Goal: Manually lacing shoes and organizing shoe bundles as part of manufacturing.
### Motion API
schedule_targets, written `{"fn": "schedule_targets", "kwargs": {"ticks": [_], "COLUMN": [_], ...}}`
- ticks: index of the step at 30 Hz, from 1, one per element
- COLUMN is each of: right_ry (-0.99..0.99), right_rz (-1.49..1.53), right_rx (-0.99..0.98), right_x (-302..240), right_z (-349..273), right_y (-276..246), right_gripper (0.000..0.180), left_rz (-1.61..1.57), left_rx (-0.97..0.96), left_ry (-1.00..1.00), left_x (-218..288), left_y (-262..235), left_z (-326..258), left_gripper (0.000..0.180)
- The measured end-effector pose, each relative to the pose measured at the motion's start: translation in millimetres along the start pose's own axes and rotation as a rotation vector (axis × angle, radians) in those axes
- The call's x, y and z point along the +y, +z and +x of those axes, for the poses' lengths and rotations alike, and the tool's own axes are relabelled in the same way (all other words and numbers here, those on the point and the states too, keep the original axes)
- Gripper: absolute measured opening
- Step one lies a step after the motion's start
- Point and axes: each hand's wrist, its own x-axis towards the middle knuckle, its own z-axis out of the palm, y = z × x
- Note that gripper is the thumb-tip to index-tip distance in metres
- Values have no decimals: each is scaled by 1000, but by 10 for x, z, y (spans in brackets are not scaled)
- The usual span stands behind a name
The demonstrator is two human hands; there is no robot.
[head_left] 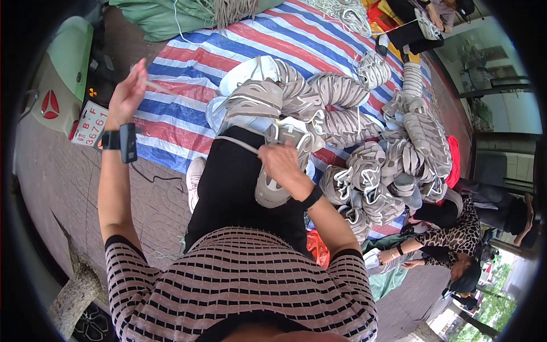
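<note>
A grey and white shoe upper (272,192) lies across my black-trousered thigh, its toe toward me. My right hand (281,164) is closed on it over the lacing area, its fingertips partly hidden. From those fingers a grey shoelace (238,143) runs left across the thigh. Raised out to the left, my left hand (127,94) is slightly blurred, with its fingers drawn together. A smeared strand of lace (161,88) trails from them toward the right. Just beyond my knee lies a nested stack of similar uppers (253,100).
A striped tarp (191,62) carries more stacked uppers (364,182) on the right. At far left stands a scooter (62,80). A co-worker in leopard print (456,228) handles uppers at right; another person (424,25) sits at far right. A tree trunk (74,290) rises at lower left.
</note>
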Motion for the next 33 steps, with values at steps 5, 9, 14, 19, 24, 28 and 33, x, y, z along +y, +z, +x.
{"fn": "schedule_targets", "kwargs": {"ticks": [5, 9, 14, 19, 24, 28, 33], "right_ry": [-68, 275, 207, 469, 1155, 1194, 747], "right_rz": [1073, 1692, 2284, 2249, 2019, 2159, 2213], "right_rx": [-292, -17, 768, 1071, 1437, 1624, 1294], "right_x": [-259, 185, 825, 1411, 1573, 1957, 2157], "right_z": [-230, -777, -1206, -2008, -2108, -2094, -1786], "right_y": [-669, -1074, -1160, -919, -602, -346, -354], "right_gripper": [14, 9, 11, 15, 16, 20, 23], "left_rz": [1, 798, 1432, 1582, 1866, 1883, 1900], "left_rx": [429, 582, 36, -344, -426, -482, -455], "left_ry": [147, 508, 390, 552, 504, 494, 453], "left_x": [150, -803, -1915, -2513, -2635, -2665, -2682], "left_y": [-823, -97, 682, 983, 886, 947, 934], "left_z": [-530, -645, -793, -657, -598, -617, -616], "left_gripper": [25, 17, 20, 7, 3, 3, 3]}}
